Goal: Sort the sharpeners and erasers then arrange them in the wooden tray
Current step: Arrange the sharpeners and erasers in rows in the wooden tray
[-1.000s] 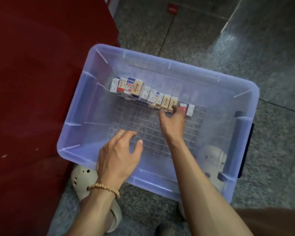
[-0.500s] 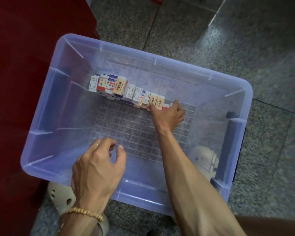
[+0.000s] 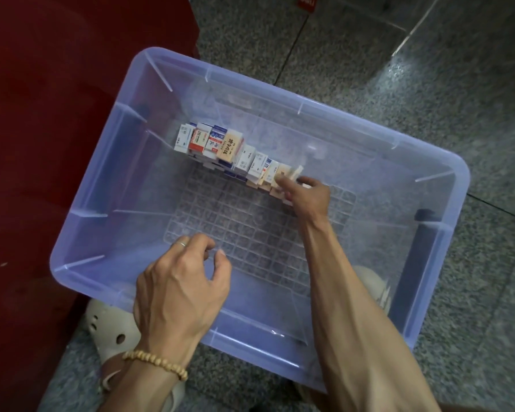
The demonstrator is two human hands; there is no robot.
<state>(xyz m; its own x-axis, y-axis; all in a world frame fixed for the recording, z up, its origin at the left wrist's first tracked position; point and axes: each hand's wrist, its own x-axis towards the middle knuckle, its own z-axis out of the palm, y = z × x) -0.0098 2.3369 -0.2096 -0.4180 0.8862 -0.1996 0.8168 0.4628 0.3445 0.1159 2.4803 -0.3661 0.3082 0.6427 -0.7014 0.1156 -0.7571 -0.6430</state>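
Right hand (image 3: 308, 197) pinching end eraser (image 3: 292, 173), left hand (image 3: 182, 281) loosely curled, empty, inside bin (image 3: 107, 185)

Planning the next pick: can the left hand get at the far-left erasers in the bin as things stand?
Probably yes. The left hand hovers inside the open bin holding nothing, and only bare floor grid lies between it and those erasers. The right hand works the row's other end.

My left wrist: a bracelet (image 3: 156, 362) of pale wooden beads;
My left finger: a thin silver ring (image 3: 181, 244);
My feet: cream perforated clogs (image 3: 110, 331)
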